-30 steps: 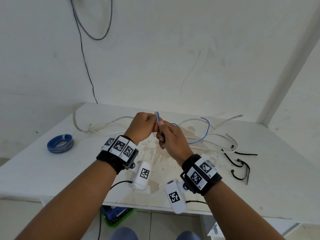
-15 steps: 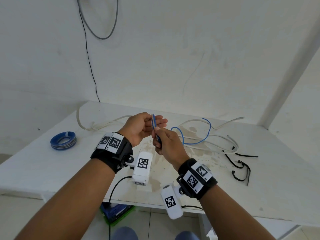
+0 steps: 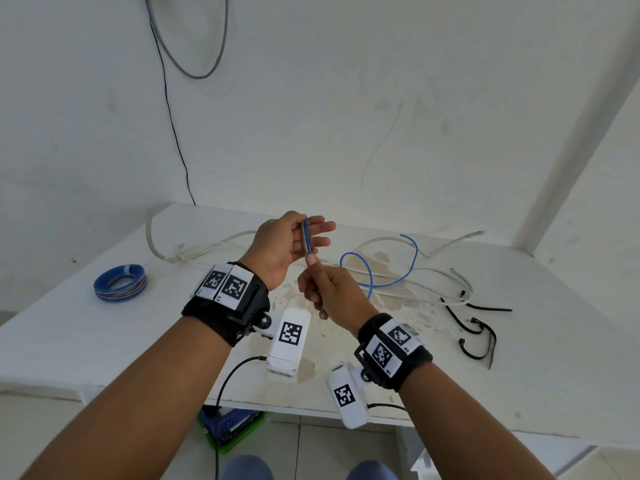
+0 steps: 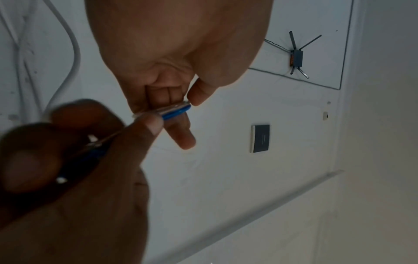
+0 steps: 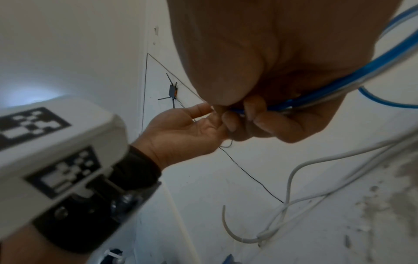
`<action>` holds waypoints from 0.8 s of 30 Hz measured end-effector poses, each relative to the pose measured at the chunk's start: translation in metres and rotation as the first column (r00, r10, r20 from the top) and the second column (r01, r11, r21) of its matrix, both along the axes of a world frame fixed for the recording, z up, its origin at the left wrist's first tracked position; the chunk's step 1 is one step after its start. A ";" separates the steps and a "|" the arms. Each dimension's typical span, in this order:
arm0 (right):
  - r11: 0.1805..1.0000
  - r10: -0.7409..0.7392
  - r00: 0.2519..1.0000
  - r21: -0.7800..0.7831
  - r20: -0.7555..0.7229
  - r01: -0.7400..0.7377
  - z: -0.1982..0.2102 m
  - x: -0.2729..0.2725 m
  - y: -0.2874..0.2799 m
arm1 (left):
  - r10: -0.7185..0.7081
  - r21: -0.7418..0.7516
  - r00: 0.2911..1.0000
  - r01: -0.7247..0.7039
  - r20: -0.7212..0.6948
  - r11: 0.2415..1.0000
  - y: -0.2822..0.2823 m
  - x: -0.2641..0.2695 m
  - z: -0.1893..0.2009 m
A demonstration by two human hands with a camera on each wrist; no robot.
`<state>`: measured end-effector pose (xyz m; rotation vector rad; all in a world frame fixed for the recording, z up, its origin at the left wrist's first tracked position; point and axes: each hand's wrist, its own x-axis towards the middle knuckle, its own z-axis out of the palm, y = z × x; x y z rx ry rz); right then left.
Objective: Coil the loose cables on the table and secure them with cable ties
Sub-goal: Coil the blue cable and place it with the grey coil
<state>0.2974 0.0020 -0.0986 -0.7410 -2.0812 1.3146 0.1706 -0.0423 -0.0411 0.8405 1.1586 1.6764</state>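
A thin blue cable [image 3: 306, 235] is looped in a few turns round the straight fingers of my left hand [image 3: 317, 230], held above the white table [image 3: 104, 341]. In the left wrist view the left thumb presses the blue cable [image 4: 176, 110] against those fingers. Just below, my right hand [image 3: 313, 268] pinches the same cable between thumb and curled fingers. The right wrist view shows the blue cable [image 5: 339, 85] running through the right hand [image 5: 237, 114] toward the left hand [image 5: 181, 128]. The cable's loose tail [image 3: 372, 275] curls on the table behind the right hand.
A finished blue coil [image 3: 119, 282] lies at the table's left. Loose white cables [image 3: 384, 240] sprawl across the back. Black cable ties [image 3: 474, 327] lie at the right. A green and blue basket [image 3: 232, 427] sits under the front edge. Thin wires [image 3: 173, 133] hang on the wall.
My left hand has gone from a closed fist to straight fingers with the cable looped round them. The right hand has dropped lower and nearer to me along the cable.
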 end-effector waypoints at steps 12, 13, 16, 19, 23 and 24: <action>0.949 0.011 0.959 0.299 0.283 -0.099 0.023 0.037 0.067 | -0.115 -0.039 0.993 0.116 0.034 0.992 -0.007 -0.003 -0.001; 0.948 0.010 0.956 0.301 0.294 -0.102 0.028 0.038 0.070 | -0.126 -0.039 0.992 0.126 0.014 0.991 -0.007 -0.003 -0.002; 0.942 -0.001 0.948 0.318 0.318 -0.106 0.033 0.036 0.076 | -0.116 -0.009 0.993 0.117 0.004 0.993 -0.005 -0.003 -0.003; 0.942 -0.014 0.949 0.323 0.316 -0.094 0.030 0.032 0.080 | -0.108 0.028 0.994 0.107 0.021 0.994 -0.005 -0.003 -0.003; 0.929 -0.037 0.940 0.359 0.340 -0.094 0.029 0.029 0.083 | -0.109 0.009 0.992 0.110 -0.065 0.994 -0.006 -0.006 -0.009; 0.913 -0.046 0.926 0.392 0.374 -0.112 0.031 0.028 0.084 | -0.103 -0.016 0.986 0.102 -0.134 0.995 -0.006 -0.006 -0.010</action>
